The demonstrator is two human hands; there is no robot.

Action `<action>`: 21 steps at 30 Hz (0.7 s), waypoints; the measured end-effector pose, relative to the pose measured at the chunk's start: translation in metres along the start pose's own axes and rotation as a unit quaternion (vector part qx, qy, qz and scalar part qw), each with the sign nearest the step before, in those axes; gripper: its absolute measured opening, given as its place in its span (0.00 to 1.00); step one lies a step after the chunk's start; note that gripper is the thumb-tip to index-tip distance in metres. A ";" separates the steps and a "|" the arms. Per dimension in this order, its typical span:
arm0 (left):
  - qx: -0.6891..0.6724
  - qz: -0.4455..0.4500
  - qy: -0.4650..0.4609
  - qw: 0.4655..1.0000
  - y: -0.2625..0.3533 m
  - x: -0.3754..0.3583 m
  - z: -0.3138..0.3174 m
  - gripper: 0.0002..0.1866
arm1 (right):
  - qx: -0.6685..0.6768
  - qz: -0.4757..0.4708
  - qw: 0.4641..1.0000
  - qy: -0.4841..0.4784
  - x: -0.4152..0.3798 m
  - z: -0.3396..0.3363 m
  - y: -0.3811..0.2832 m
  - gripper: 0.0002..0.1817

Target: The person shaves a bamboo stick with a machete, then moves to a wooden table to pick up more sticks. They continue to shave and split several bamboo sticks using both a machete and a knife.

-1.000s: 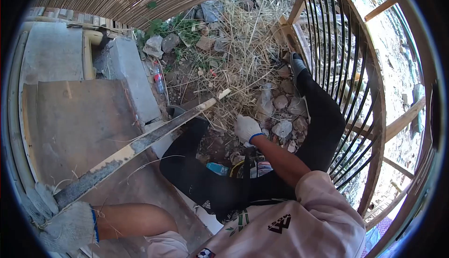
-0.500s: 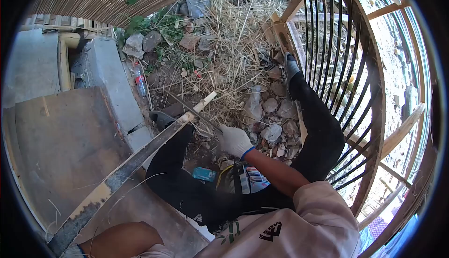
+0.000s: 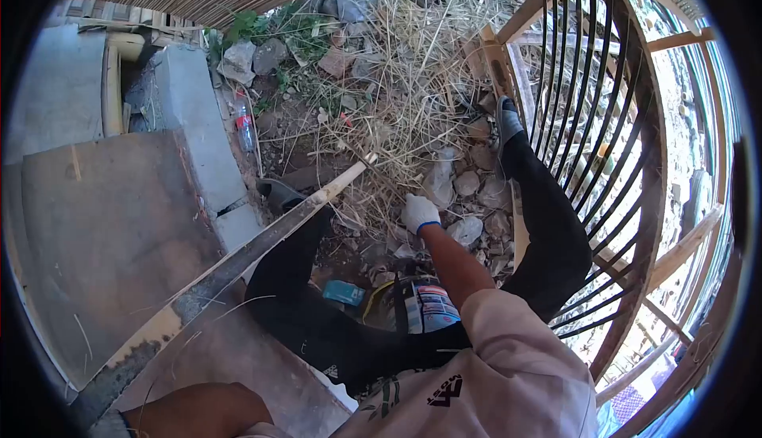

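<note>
A long bamboo strip (image 3: 262,241) slants from the lower left up over my left leg, its pale far end in front of me. At the near end is my left hand (image 3: 113,425), gloved and mostly cut off by the dark rim of the view; it appears closed on the strip. My right hand (image 3: 419,213), in a white glove with a blue cuff, is closed around the handle of a long knife (image 3: 387,174). The thin, blurred blade crosses the strip close to its far tip. The handle is hidden inside the fist.
Brown boards (image 3: 111,224) and a grey block (image 3: 190,113) lie at left, beside a plastic bottle (image 3: 244,124). Straw (image 3: 405,65) and stones (image 3: 468,184) cover the ground. A curved slatted frame (image 3: 655,160) rises at right. A blue packet (image 3: 344,292) lies between my legs.
My right hand has moved forward and slightly right with the knife, and the blade has slid toward the strip's far tip. The strip and my left hand stay nearly in place.
</note>
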State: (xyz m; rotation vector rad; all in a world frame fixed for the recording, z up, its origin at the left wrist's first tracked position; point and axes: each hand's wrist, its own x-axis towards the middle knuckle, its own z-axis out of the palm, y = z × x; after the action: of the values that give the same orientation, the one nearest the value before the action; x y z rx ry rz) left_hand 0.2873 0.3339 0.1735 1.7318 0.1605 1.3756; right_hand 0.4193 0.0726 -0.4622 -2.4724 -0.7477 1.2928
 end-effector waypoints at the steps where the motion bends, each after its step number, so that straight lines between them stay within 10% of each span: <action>1: -0.004 -0.011 0.006 1.000 0.002 -0.003 -0.002 0.15 | 0.001 0.009 1.000 -0.005 -0.001 -0.011 -0.007 0.14; 9: -0.025 -0.053 -0.037 0.998 0.000 0.004 -0.004 0.16 | 0.071 -0.174 0.982 0.027 -0.038 -0.042 -0.033 0.14; 12: 0.247 0.013 -0.011 0.969 0.004 0.006 0.001 0.17 | -0.049 0.017 0.997 -0.056 0.024 -0.010 0.025 0.19; 16: 0.035 0.017 0.040 0.998 -0.006 -0.002 0.011 0.14 | -0.063 -0.088 0.991 -0.078 -0.007 -0.022 -0.014 0.19; 18: 0.070 -0.046 -0.094 0.992 0.006 0.009 -0.001 0.14 | 0.078 -0.038 0.995 0.041 -0.048 -0.047 -0.056 0.18; 21: 0.046 0.011 -0.023 0.999 -0.009 0.000 0.018 0.15 | -0.004 -0.050 0.999 -0.015 0.009 0.020 0.030 0.19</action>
State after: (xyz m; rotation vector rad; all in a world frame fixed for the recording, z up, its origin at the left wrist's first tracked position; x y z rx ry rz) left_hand 0.3062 0.3290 0.1676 1.8450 0.1803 1.3613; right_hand 0.4173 0.0521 -0.4931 -2.3924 -0.8735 1.2971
